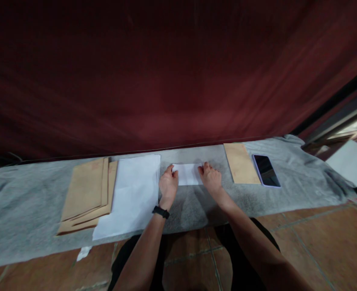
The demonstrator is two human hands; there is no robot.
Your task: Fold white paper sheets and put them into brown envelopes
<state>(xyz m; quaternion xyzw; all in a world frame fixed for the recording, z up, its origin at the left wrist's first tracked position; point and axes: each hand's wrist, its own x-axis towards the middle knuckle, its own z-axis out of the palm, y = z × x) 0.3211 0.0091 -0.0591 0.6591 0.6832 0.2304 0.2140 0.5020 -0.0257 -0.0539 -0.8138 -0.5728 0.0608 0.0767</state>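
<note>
A folded white sheet of paper (188, 174) lies on the grey cloth in front of me, its long side running left to right. My left hand (169, 182) pinches its left end between thumb and fingers, and a black band circles that wrist. At the opposite end my right hand (210, 178) grips the paper, fingers curled over the edge. Left of my hands is a stack of white sheets (136, 194), partly under a pile of brown envelopes (86, 188). To the right lies a single brown envelope (242, 163).
A phone (266, 171) in a light purple case rests right of the single envelope. The grey cloth (24, 214) covers a long low surface against a dark red curtain (166, 81). A white scrap (84, 253) lies on the tiled floor (324, 242).
</note>
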